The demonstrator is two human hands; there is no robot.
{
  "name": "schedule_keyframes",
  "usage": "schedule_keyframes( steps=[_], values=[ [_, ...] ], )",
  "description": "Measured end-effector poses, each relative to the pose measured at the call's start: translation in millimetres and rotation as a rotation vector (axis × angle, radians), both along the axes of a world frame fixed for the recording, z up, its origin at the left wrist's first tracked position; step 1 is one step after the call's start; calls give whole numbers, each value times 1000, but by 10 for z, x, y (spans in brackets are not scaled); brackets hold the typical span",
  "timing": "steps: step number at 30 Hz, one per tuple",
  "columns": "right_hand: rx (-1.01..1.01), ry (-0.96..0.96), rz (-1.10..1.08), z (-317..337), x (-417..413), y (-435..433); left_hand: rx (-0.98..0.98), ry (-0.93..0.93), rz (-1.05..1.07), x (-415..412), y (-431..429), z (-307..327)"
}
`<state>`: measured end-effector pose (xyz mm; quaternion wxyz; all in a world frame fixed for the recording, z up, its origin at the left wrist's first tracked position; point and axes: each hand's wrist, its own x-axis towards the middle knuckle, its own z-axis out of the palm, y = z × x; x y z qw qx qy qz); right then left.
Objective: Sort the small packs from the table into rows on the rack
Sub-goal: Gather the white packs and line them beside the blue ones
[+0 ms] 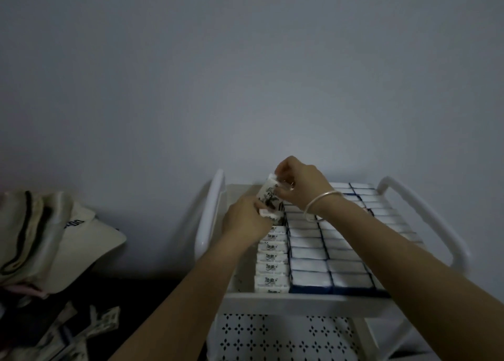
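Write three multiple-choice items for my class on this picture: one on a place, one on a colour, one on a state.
1. Where does the cap lie, relative to the rack?
A. In its top tray
B. To its left, apart from it
C. On its lower shelf

2. What colour is the rack's frame?
A. Black
B. Red
C. White

3. How is the printed pack placed?
A. Gripped between the left hand and the right hand
B. Lying loose on the lower shelf
C. Resting on the cap

Answers:
1 B: the cap sits well to the left, not touching the rack.
2 C: the handles and tray walls are white.
3 A: fingers of both hands curl round the pack above the tray's far left part.
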<state>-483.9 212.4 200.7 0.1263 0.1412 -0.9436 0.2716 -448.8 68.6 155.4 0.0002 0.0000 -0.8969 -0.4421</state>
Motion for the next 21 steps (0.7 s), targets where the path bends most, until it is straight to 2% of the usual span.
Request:
schedule_keyframes(
  steps=[3, 6, 9, 13, 15, 17, 21],
  values=[
    [133, -48, 64, -40, 19, -53, 44, -85, 16, 56, -9, -3],
    [247, -76, 105, -63, 55, -68, 156, -85, 92, 125, -25, -5],
    [322, -112, 156, -61, 99, -65, 393, -149, 165, 130, -35, -2],
    [452, -146, 159, -106, 131, -113, 850, -460, 163, 147, -1, 47],
    [497, -116, 131, -157, 117, -141, 980, -551, 105, 180, 2, 71],
    [498, -87, 106, -184, 109, -146, 1011, -570, 74, 206, 26, 61],
    [433, -21, 57, -146, 220, -180, 904, -513, 119, 419, 50, 163]
  ],
)
